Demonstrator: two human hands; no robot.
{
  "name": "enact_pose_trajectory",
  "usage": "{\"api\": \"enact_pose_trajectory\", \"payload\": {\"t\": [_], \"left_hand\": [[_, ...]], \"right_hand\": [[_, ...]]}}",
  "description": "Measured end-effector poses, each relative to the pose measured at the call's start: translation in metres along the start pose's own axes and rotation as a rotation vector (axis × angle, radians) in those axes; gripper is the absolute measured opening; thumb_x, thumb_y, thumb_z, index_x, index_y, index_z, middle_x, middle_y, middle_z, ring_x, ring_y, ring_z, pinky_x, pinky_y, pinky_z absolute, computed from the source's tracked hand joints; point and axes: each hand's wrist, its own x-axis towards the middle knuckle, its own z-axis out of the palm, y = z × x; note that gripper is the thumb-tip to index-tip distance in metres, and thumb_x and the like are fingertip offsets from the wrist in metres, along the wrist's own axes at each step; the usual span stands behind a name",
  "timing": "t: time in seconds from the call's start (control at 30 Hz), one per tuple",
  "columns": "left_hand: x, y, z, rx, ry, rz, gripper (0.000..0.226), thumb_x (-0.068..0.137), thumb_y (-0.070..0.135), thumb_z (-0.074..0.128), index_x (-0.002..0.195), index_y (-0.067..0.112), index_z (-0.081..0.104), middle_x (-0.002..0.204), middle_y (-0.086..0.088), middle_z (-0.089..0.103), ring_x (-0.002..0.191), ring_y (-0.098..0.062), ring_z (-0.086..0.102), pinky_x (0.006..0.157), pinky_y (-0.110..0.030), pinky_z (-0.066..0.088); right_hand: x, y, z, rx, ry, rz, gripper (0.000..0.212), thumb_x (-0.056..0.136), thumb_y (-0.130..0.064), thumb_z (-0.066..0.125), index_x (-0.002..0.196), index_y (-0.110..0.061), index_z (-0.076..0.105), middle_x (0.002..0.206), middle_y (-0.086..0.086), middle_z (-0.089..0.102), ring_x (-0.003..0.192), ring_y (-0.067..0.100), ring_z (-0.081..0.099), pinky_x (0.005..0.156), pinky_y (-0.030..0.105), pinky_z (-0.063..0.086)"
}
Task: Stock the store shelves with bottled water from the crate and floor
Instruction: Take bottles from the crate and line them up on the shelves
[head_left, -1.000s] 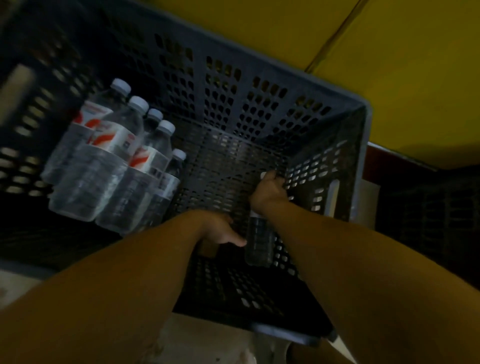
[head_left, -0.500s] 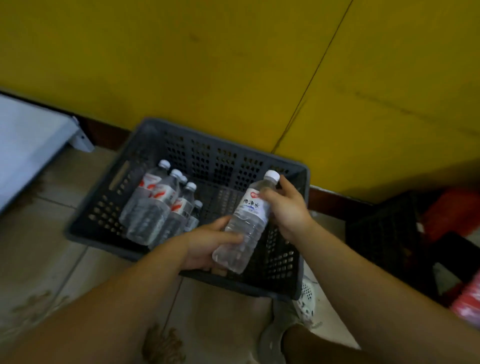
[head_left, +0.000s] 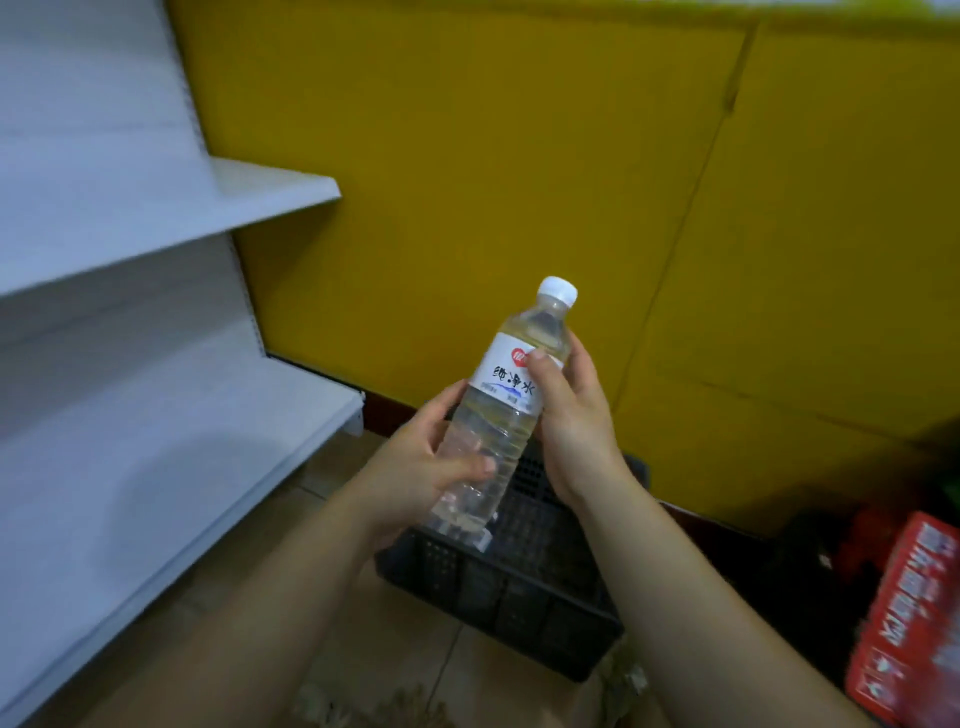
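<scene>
A yellow wall (head_left: 467, 208) fills the background. Its panels are divided by a thin dark seam (head_left: 691, 218) that slants downward. A dark red baseboard (head_left: 395, 410) runs along the wall's foot. Near the wall's right end, low down, a red carton (head_left: 904, 623) with white lettering lies tilted and blurred. Between the carton and the wall sits a dark heap (head_left: 810, 561), too dim to identify.

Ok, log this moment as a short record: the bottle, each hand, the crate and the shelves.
bottle: capped, tilted, label facing the camera
left hand: grips the bottle's lower body
right hand: grips it at the label
crate: black, on the floor below the bottle
shelves: white, to the left
red carton: floor, far right
</scene>
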Motion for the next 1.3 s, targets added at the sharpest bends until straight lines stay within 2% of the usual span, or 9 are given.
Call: {"api": "enact_pose_trajectory", "payload": {"t": [0.13,0.23,0.33,0.5,0.57,0.67,0.77,1.1,1.3], "left_hand": [[-0.055,0.044,-0.019,-0.046,0.117,0.129,0.078,0.080,-0.004,0.067,0.144,0.027,0.035,0.120,0.005,0.067,0.108,-0.014,0.065,0.091,-0.034,0.054],[-0.086,0.067,-0.033,-0.070,0.211,0.200,0.086,0.074,-0.002,0.068,0.148,0.021,0.031,0.121,-0.002,0.066,0.105,-0.016,0.067,0.082,-0.028,0.056],[-0.113,0.083,-0.042,-0.045,0.304,0.245,0.078,0.083,-0.007,0.062,0.148,0.024,0.031,0.114,0.001,0.068,0.094,-0.008,0.069,0.070,-0.019,0.055],[-0.153,0.096,-0.054,0.015,0.433,0.305,0.077,0.085,-0.003,0.063,0.146,0.031,0.033,0.114,0.002,0.070,0.103,-0.014,0.067,0.084,-0.026,0.056],[-0.169,0.101,-0.057,0.033,0.489,0.308,0.077,0.085,-0.001,0.064,0.146,0.034,0.032,0.114,0.004,0.070,0.105,-0.014,0.067,0.088,-0.030,0.054],[-0.194,0.104,-0.067,0.089,0.578,0.278,0.082,0.083,0.006,0.071,0.147,0.036,0.030,0.121,0.003,0.066,0.110,-0.017,0.064,0.097,-0.042,0.050],[-0.218,0.104,-0.074,0.083,0.663,0.205,0.084,0.081,0.010,0.072,0.146,0.042,0.030,0.125,0.000,0.062,0.105,-0.021,0.067,0.089,-0.050,0.054],[-0.298,0.085,-0.081,0.099,1.046,0.153,0.071,0.086,0.005,0.067,0.134,0.049,0.039,0.116,-0.006,0.062,0.092,-0.020,0.069,0.072,-0.041,0.058],[-0.353,0.074,-0.082,0.068,1.169,0.156,0.062,0.086,0.002,0.065,0.122,0.050,0.046,0.119,-0.010,0.062,0.085,-0.014,0.070,0.063,-0.032,0.056]], "right_hand": [[-0.029,-0.043,0.055,-0.081,-0.097,-0.065,0.061,0.092,-0.027,0.065,0.146,-0.022,0.038,0.124,0.007,0.063,0.102,0.020,0.068,0.076,0.034,0.057],[-0.043,-0.068,0.087,-0.119,-0.230,-0.112,0.044,0.095,-0.024,0.061,0.136,-0.018,0.049,0.115,0.008,0.067,0.098,0.020,0.069,0.077,0.036,0.057],[-0.057,-0.092,0.112,-0.154,-0.400,-0.131,0.027,0.098,-0.024,0.056,0.124,-0.024,0.054,0.108,0.004,0.070,0.089,0.014,0.070,0.068,0.030,0.057],[-0.080,-0.109,0.151,-0.110,-0.534,-0.198,0.015,0.098,-0.021,0.055,0.110,-0.030,0.056,0.096,0.001,0.071,0.075,0.006,0.071,0.058,0.021,0.054],[-0.087,-0.110,0.166,-0.049,-0.559,-0.176,0.018,0.098,-0.021,0.056,0.115,-0.027,0.056,0.092,0.000,0.071,0.071,0.004,0.070,0.056,0.020,0.053],[-0.099,-0.109,0.186,-0.052,-0.636,-0.132,0.048,0.096,-0.029,0.058,0.141,-0.020,0.044,0.112,0.008,0.068,0.078,0.006,0.071,0.059,0.020,0.054],[-0.110,-0.104,0.205,-0.069,-0.730,-0.134,0.055,0.095,-0.030,0.059,0.146,-0.024,0.039,0.120,0.010,0.065,0.090,0.013,0.071,0.069,0.026,0.059],[-0.164,-0.079,0.267,-0.042,-1.074,-0.041,0.048,0.095,-0.030,0.059,0.140,-0.023,0.042,0.109,0.007,0.068,0.089,0.013,0.070,0.077,0.030,0.059],[-0.207,-0.062,0.301,-0.056,-1.270,-0.017,0.046,0.096,-0.029,0.058,0.139,-0.024,0.042,0.107,0.004,0.068,0.089,0.012,0.070,0.079,0.030,0.058]]}}
